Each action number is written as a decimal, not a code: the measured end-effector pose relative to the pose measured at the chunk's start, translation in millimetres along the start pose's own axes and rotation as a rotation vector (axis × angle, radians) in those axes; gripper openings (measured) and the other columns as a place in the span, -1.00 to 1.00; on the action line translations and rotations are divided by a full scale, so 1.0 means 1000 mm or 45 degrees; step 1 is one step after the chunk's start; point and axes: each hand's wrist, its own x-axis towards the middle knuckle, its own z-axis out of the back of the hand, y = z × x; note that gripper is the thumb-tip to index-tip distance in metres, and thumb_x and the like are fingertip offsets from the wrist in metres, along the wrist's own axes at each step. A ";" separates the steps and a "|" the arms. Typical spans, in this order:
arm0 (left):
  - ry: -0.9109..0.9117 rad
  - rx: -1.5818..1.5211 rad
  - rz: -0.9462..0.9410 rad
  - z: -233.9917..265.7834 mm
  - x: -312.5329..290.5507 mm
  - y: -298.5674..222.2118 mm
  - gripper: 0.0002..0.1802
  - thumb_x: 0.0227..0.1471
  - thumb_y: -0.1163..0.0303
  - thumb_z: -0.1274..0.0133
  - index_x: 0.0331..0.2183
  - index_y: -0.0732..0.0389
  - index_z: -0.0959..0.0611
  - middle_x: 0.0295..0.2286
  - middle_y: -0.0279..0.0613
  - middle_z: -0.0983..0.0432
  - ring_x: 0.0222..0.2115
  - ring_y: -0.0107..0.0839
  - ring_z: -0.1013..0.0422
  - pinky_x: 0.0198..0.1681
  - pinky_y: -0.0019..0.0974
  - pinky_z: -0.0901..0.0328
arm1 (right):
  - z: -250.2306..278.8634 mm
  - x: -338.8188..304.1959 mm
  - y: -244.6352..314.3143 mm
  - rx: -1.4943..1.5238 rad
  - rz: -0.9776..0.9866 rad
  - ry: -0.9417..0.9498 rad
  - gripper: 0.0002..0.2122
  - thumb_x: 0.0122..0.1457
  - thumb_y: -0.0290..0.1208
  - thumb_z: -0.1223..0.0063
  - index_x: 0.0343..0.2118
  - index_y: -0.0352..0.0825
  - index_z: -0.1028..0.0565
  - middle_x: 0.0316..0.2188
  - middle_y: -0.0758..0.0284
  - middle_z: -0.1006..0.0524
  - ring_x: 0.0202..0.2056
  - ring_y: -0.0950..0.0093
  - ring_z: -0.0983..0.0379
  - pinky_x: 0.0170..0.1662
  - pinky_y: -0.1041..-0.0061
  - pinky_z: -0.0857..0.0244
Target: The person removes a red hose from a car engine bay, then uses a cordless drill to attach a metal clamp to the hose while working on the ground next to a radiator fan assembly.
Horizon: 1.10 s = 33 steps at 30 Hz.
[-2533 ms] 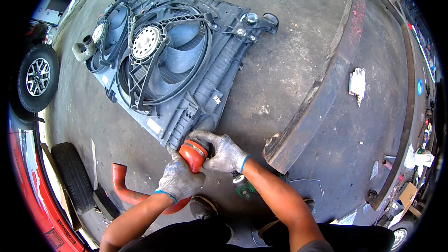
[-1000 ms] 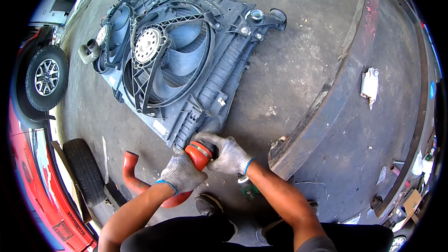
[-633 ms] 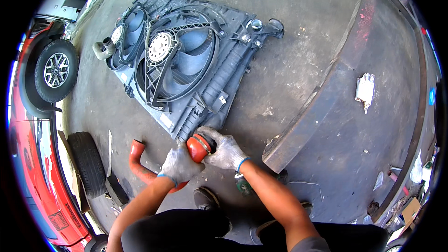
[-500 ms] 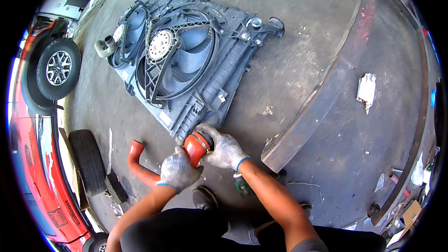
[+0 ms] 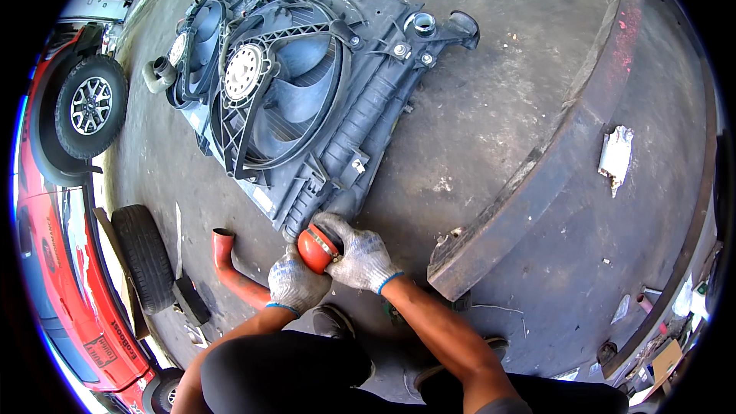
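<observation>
A red hose (image 5: pixel 313 253) is held at the near corner of the radiator and fan assembly (image 5: pixel 376 107). A metal band clamp (image 5: pixel 325 240) circles the hose close to its end. My left hand (image 5: pixel 297 282), in a grey-white knit glove, is closed around the hose from the left. The gloved right hand (image 5: pixel 359 255) grips the clamped end, its fingers curled over the far side. Beyond my left hand, a bent red hose length (image 5: pixel 230 264) lies out to the left; the glove hides whether both parts join. The hose's fit against the radiator's corner pipe is hidden.
A rusty steel beam (image 5: pixel 506 218) runs along the right. On the left stand a red truck (image 5: pixel 69 276), a loose tire (image 5: pixel 143 259) and a dark block (image 5: pixel 190 299). A crumpled silvery piece (image 5: pixel 616 157) lies beyond the beam, with scraps at far right.
My view has shifted slightly, moving the radiator up and left. The red hose's end has turned, and my right hand has shifted its grip around the clamped end.
</observation>
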 end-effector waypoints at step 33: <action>0.159 0.120 -0.285 0.022 0.019 0.007 -0.30 -0.08 0.30 -0.35 0.13 0.32 -0.63 -0.23 0.27 -0.79 -0.13 0.31 -0.72 0.00 0.22 -0.60 | 0.023 0.013 0.015 -0.003 -0.030 0.121 -0.09 0.03 -0.33 -0.44 0.52 -0.07 -0.30 0.17 -0.01 -0.71 0.14 -0.18 -0.66 0.28 -0.10 -0.52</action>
